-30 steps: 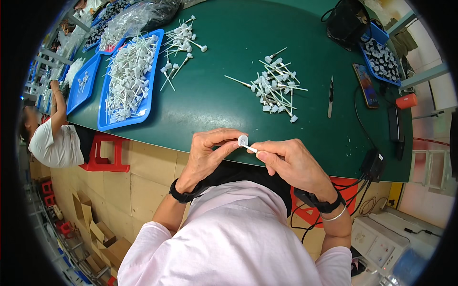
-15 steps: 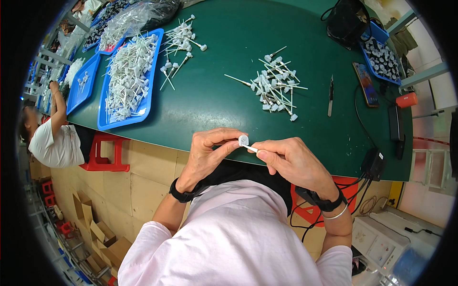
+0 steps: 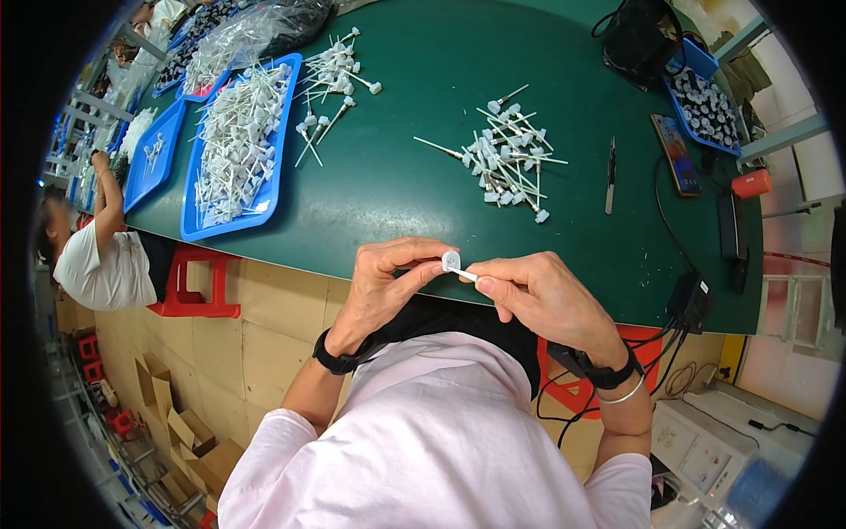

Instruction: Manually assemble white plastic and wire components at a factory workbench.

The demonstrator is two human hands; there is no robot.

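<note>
Just over the table's near edge, both of my hands hold one small white part with a round cap (image 3: 451, 261) and a thin white stem (image 3: 464, 274). My left hand (image 3: 393, 280) pinches the cap between thumb and fingertips. The stem's other end is gripped by the thumb and forefinger of my right hand (image 3: 538, 293). Farther off on the table lies a loose pile of similar white-capped stems (image 3: 507, 163). To its right rests a pair of tweezers (image 3: 611, 181).
A blue tray (image 3: 284, 167) heaped with white stemmed parts stands at left, beside a smaller blue tray (image 3: 137, 189). At right are a phone (image 3: 675, 157), cables, a black adapter (image 3: 691, 304) and another blue tray (image 3: 718, 148). A co-worker (image 3: 106, 264) sits at far left.
Almost nothing differs; my hands keep the same grip on the white part, which has shifted very slightly to the right.
</note>
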